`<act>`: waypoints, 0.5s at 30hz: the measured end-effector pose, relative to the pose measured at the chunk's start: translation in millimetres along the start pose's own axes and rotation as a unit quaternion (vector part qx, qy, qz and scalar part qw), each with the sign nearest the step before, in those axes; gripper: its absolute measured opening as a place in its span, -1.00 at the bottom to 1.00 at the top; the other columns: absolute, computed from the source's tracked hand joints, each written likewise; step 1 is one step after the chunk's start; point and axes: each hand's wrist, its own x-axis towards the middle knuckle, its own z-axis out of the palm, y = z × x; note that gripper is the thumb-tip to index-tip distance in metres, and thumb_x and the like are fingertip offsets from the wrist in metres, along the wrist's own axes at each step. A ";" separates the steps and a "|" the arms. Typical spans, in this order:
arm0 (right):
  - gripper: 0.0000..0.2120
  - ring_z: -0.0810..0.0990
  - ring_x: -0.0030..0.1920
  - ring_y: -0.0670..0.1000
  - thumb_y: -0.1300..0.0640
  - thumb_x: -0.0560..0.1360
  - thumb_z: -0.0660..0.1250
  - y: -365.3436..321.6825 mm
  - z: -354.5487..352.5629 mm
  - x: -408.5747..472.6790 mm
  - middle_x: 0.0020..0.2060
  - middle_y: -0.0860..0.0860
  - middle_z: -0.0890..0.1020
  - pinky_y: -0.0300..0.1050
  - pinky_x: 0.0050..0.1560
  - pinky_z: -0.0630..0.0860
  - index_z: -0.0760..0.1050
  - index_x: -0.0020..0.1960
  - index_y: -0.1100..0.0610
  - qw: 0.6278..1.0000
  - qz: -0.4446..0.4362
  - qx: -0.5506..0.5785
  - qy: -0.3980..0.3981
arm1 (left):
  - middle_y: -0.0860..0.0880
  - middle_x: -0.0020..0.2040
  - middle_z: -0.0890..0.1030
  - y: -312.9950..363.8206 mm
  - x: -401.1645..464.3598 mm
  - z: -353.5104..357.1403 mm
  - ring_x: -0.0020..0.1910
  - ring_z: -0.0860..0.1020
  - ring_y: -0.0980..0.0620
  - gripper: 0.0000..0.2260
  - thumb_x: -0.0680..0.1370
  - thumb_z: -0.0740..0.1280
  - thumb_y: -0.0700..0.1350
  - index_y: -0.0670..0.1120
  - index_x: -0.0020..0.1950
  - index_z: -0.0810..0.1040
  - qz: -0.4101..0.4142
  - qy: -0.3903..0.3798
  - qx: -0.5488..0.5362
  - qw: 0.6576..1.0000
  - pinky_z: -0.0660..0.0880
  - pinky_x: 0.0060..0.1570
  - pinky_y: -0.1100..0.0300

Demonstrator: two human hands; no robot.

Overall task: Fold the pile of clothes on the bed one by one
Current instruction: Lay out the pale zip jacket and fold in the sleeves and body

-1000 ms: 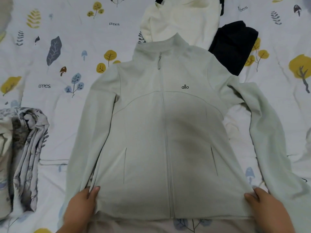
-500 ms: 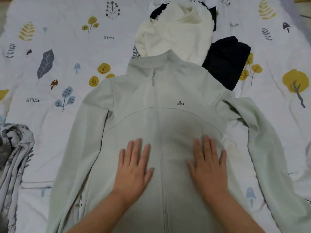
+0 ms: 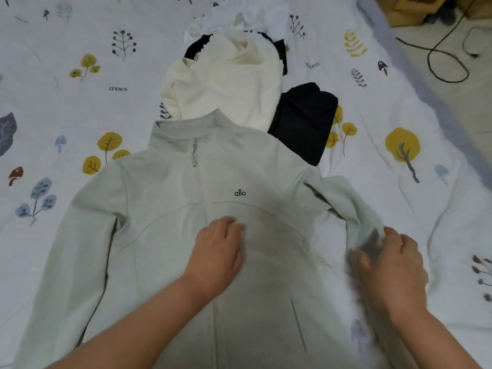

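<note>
A pale grey-green zip-up jacket (image 3: 165,235) lay front side up in the middle of a bed, collar at the far end and hem toward the near edge, zipped to the neck, with a small dark logo on the chest. The bed was covered by a white sheet (image 3: 80,107) printed with yellow trees, blue leaves and mushrooms.

The left hand (image 3: 217,251) rested palm down on the jacket's chest, just right of the zip line. Its fingers were blurred, and seemed to lie flat on the cloth rather than pinch it. The right hand (image 3: 391,270) was at the jacket's right sleeve (image 3: 354,206), near the body of the garment; its fingers curled around a bunched fold of sleeve fabric, grasping it, though that area was blurred too. The left sleeve (image 3: 66,262) lay straight along the jacket's left side, toward the near edge.

Beyond the collar sat the rest of the pile: a cream garment (image 3: 229,83), touching the collar, with a black garment (image 3: 303,121) just to its right and a bit of white cloth (image 3: 245,20) farther back. At the far right, past the bed's edge, a black cable (image 3: 447,62) looped on the floor.
</note>
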 end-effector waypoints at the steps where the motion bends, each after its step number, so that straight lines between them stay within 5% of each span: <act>1: -0.31 0.33 0.30 0.28 -0.05 0.43 0.38 5.3 -5.6 4.9 0.33 0.24 0.33 0.20 0.23 0.31 0.19 0.43 0.18 0.998 0.042 -0.012 -0.040 | -0.22 0.12 0.55 10.6 18.8 -0.4 0.06 0.56 -0.19 -0.64 0.44 0.15 -0.12 -0.21 0.14 0.56 0.016 -0.002 -0.004 1.000 0.49 0.00 0.04; 6: -0.08 0.34 0.29 0.24 -0.23 0.23 0.48 34.5 -6.5 -1.4 0.28 0.15 0.29 0.18 0.24 0.36 0.03 0.35 0.06 0.968 0.143 -0.012 -0.207 | -0.11 0.20 0.43 57.4 107.2 7.8 0.06 0.45 -0.15 -0.70 0.53 0.15 -0.23 -0.13 0.25 0.45 0.033 0.019 -0.013 0.999 0.38 -0.03 0.06; 10: 0.17 0.28 0.34 0.08 -0.38 0.22 0.37 46.7 12.2 -30.9 0.31 0.05 0.16 0.01 0.21 0.42 -0.31 0.47 0.06 0.965 0.105 -0.155 -0.184 | 0.00 0.51 0.13 70.8 168.1 10.6 0.18 0.48 -0.12 -0.44 0.51 0.17 -0.34 -0.05 0.49 0.19 0.040 -0.048 -0.014 0.998 0.43 0.03 0.09; 12: -0.01 0.36 0.29 0.00 -0.34 0.36 0.25 53.3 13.6 -38.7 0.32 0.00 0.19 -0.11 0.13 0.45 -0.29 0.48 0.04 0.970 0.057 -0.190 -0.142 | 0.01 0.55 0.00 72.1 191.3 8.8 0.23 0.47 -0.12 -0.33 0.49 0.17 -0.38 -0.02 0.54 0.03 0.037 -0.113 0.021 0.993 0.44 0.07 0.10; 15: -0.47 0.50 0.16 0.03 0.05 0.54 0.12 68.8 8.0 -36.7 0.22 0.00 0.36 -0.12 0.03 0.47 -0.03 0.43 -0.01 0.988 0.025 -0.119 -0.097 | -0.12 0.40 0.28 73.5 214.2 6.3 0.18 0.47 -0.15 -0.43 0.50 0.17 -0.36 -0.06 0.49 0.18 0.040 -0.156 0.064 0.985 0.41 0.07 0.09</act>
